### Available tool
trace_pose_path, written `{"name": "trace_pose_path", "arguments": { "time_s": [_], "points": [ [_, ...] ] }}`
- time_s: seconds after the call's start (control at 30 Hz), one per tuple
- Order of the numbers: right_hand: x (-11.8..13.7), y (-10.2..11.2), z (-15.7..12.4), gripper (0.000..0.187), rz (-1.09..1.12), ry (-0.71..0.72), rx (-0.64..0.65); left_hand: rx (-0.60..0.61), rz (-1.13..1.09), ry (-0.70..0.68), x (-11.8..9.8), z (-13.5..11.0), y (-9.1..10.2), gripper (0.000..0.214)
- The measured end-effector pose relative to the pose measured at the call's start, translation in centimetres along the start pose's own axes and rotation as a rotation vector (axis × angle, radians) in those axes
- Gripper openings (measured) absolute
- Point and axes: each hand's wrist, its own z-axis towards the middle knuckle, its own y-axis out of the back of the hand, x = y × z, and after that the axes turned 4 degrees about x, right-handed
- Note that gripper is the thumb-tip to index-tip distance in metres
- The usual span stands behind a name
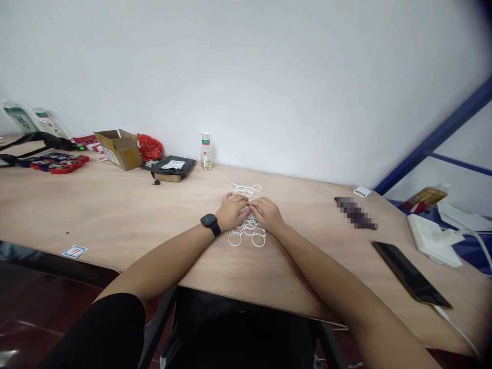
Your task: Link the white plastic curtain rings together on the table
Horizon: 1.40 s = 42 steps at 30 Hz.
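Note:
Several thin white plastic rings (259,246), some with a small clasp-like tab, lie overlapping in a linked-looking cluster on the wooden table (230,271). My left hand (231,211), with a black smartwatch (209,220) on its wrist, rests over the middle of the cluster, fingers bent and pinched. Against it, my right hand (269,214) is closed too, its thumb and fingertips meeting the left ones at a white ring. The fingers hide most of that ring. Other rings show beyond the hands and nearer to me.
Along the wall stand a bottle (206,154), a black parcel (177,166) and an open cardboard box (122,149). On the right lie a phone (411,272) with its cable, a white charger (430,241) and a pixelated dark item (355,212). A numbered label (75,251) marks the front left edge.

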Motion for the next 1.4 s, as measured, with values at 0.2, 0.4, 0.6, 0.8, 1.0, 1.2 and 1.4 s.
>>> {"name": "trace_pose_path", "arguments": {
  "time_s": [0.2,0.4,0.6,0.8,1.0,1.2,1.4],
  "points": [
    [-0.7,0.3,-0.2,0.025,-0.012,-0.108,0.029,0.044,-0.022,0.048,0.0,0.0,0.1,0.023],
    [-4.2,0.2,-0.7,0.031,0.014,-0.403,-0.073,0.033,0.062,0.099,-0.3,0.1,0.4,0.022],
    [-8.6,-0.3,-1.4,0.032,0.045,-0.468,0.174,0.062,0.092,0.092,-0.3,0.2,0.5,0.021],
    [-8.6,-1.0,0.0,0.041,0.023,-0.353,0.388,0.101,0.071,0.069,-0.6,0.2,0.3,0.021],
    [-7.3,-1.7,0.5,0.036,0.021,-0.327,0.477,0.136,0.082,0.058,-0.7,0.1,0.6,0.021],
    [-6.4,-1.3,0.1,0.028,0.001,-0.316,0.409,0.142,0.062,0.032,-0.6,0.0,0.6,0.022],
    [-5.8,-0.9,0.0,0.040,-0.083,-0.524,0.334,0.152,0.052,0.024,-0.8,0.0,0.7,0.022]
  ]
}}
